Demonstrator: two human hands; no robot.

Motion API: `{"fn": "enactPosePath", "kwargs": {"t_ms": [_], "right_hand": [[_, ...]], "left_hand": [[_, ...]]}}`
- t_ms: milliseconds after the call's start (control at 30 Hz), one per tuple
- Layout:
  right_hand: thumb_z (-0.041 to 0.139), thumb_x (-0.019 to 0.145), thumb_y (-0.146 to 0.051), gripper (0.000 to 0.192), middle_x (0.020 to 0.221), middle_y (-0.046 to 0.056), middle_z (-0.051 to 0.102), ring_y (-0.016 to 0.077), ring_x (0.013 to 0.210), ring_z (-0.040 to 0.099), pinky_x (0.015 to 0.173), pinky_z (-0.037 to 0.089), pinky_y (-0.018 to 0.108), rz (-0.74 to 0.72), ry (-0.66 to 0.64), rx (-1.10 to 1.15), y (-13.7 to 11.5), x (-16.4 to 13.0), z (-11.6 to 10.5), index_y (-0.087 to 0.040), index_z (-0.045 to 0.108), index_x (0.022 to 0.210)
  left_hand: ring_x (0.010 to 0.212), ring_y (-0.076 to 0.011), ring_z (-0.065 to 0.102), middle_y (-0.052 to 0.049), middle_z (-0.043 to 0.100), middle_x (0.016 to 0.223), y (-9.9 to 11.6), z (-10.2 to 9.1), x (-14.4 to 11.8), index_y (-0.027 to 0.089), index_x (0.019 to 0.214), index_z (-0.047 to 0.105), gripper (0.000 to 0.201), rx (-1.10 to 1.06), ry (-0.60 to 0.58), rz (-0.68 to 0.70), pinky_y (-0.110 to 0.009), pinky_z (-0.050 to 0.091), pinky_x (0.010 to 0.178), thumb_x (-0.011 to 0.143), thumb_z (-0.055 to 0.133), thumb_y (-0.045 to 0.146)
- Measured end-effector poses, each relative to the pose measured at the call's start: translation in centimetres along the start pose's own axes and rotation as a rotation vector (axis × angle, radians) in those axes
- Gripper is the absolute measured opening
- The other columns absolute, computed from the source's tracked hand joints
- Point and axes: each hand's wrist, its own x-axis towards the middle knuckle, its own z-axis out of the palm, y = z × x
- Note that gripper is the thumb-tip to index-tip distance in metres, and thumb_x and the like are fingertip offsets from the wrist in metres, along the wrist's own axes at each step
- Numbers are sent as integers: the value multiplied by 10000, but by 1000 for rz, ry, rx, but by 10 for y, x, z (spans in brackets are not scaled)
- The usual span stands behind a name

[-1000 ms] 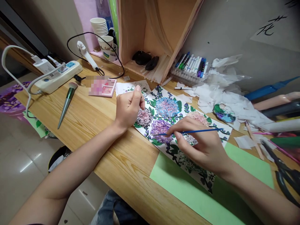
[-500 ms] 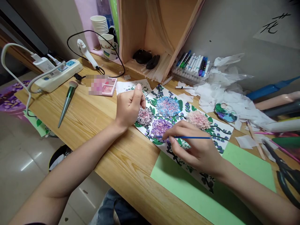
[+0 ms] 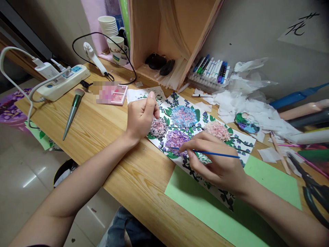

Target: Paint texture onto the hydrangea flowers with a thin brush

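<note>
A sheet of white paper [image 3: 247, 139] painted with leafy stems bears several textured flower heads in blue, pink, dark and purple. My right hand [image 3: 218, 161] pinches a thin blue paintbrush [image 3: 218, 154], its tip over the purple flower [image 3: 177, 139]. Whether the tip touches the flower, I cannot tell. To the left, my left hand [image 3: 141, 115] is closed in a loose fist, thumb on top, at the painting's left edge beside the dark flower [image 3: 158, 127]. Nothing shows in the fist, though its inner side is hidden. Green paper [image 3: 195, 202] lies partly under the painting.
A small palette [image 3: 247, 122] with green and blue paint sits among crumpled tissues [image 3: 228, 109]. Markers [image 3: 212, 70] fill a clear box behind. Black scissors [image 3: 311, 187] lie right. Leftward are a makeup brush [image 3: 73, 113], a pink palette case [image 3: 119, 94] and a power strip [image 3: 64, 82].
The paintbrush has tilted: its rear end is lower and slightly further right, and its tip is a little higher. My right hand has shifted slightly; my left hand stays put.
</note>
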Motion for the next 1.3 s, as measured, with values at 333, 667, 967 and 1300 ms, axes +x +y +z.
{"fn": "enactPosePath", "kwargs": {"t_ms": [333,667,967,1300], "right_hand": [[478,832,-93,154,723,27,630,133,667,541,574,473,264,-3,3,-4,0,-1,2,-197,579,884],[487,832,-87,151,727,28,638,134,663,548,577,472,266,7,10,-4,-1,0,3,-194,581,879],[491,829,-86,149,730,26,636,135,678,538,591,473,266,17,-23,18,0,-1,3,-190,584,880],[483,841,-82,147,751,27,646,123,697,545,610,469,256,20,-14,26,1,-1,1,-178,586,882]], "left_hand": [[424,-72,458,17,479,410,0,0,0,200,443,514,586,8,-3,-4,-254,368,480,900,361,535],[428,-76,461,16,474,410,0,0,0,204,442,516,570,-1,-2,14,-266,366,487,910,372,496],[426,-76,458,20,474,411,-1,0,0,205,444,522,568,9,-9,9,-268,370,493,909,377,495],[429,-63,453,24,475,417,2,-1,0,187,453,523,569,11,-14,-16,-244,373,506,921,364,469]]}}
